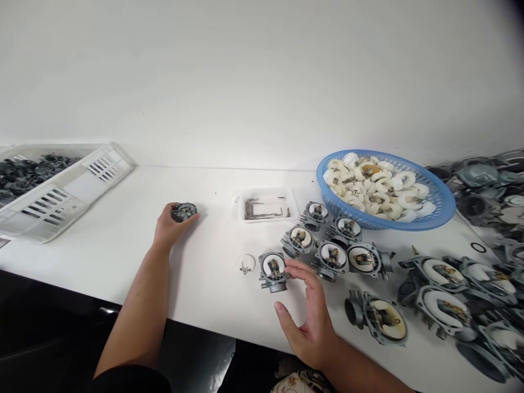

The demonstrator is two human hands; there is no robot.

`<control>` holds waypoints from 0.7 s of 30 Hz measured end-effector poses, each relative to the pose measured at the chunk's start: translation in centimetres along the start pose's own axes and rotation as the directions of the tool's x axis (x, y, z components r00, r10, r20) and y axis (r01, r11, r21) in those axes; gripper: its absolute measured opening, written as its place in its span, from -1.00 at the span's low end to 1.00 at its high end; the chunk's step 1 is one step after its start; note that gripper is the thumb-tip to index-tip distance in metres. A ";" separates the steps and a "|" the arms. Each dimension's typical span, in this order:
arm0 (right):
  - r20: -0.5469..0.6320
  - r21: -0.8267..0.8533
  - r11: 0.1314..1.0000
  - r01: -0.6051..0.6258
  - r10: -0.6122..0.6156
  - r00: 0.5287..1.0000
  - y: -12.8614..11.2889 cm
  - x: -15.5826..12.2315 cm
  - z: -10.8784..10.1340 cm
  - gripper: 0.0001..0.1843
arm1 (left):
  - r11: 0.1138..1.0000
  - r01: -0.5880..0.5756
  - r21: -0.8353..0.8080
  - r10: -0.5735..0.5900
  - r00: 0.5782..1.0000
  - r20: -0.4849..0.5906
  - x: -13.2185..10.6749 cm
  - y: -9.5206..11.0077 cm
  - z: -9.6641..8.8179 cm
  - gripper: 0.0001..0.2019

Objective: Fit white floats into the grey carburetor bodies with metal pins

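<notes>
My left hand (pixel 171 224) is wrapped round a grey metal carburetor body (pixel 185 212) at the left of the white table. My right hand (pixel 306 314) has its fingers spread, the fingertips beside a carburetor (pixel 274 270) with a white ring-shaped float in its open bowl side. Whether those fingertips touch it I cannot tell. A loose white float (pixel 246 264) with a small metal bracket lies just left of that carburetor. Behind it stands a white plastic tray (pixel 268 219) holding several thin metal pins.
Several carburetors with floats (pixel 331 254) stand in a group right of centre, with more (pixel 448 303) at the far right. A blue basket (pixel 448 204) full of white floats stands behind them. At the left is a white crate (pixel 84 191) of dark metal parts. A black O-ring (pixel 478 248) lies at right.
</notes>
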State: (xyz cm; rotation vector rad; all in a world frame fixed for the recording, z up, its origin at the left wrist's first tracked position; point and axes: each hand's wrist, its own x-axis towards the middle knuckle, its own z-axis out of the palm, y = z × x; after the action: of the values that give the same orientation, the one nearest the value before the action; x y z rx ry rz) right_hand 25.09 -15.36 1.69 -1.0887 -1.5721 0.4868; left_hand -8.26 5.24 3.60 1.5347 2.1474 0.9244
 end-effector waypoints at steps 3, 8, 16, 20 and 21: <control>-0.002 0.002 1.000 0.003 -0.003 1.000 0.0 0.0 0.0 -0.40 | 0.990 -0.096 -0.105 0.094 0.995 -0.025 -0.5 0.4 0.6 -0.40; -0.002 0.014 1.000 0.008 -0.008 1.000 -0.1 -0.1 0.0 -0.39 | 0.955 -0.232 -0.185 0.207 0.967 -0.147 -0.9 1.0 2.2 -0.53; -0.010 0.010 1.000 0.002 -0.002 1.000 -0.1 -0.2 -0.1 -0.40 | 0.932 -0.340 -0.125 0.320 0.934 -0.157 -1.9 1.9 3.1 -0.50; -0.020 0.011 1.000 0.002 -0.002 1.000 -0.2 -0.1 0.0 -0.41 | 0.928 -0.357 -0.107 0.335 0.925 -0.180 -1.7 1.5 3.5 -0.51; -0.021 0.011 1.000 0.003 -0.003 1.000 -0.2 -0.1 0.0 -0.41 | 0.923 -0.372 -0.099 0.350 0.918 -0.185 -1.6 1.4 3.7 -0.51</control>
State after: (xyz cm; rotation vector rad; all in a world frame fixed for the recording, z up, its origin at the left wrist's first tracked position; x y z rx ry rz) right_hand 25.01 -15.55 1.74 -1.0798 -1.5511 0.4798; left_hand -4.48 5.21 1.72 1.8823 1.8886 1.3288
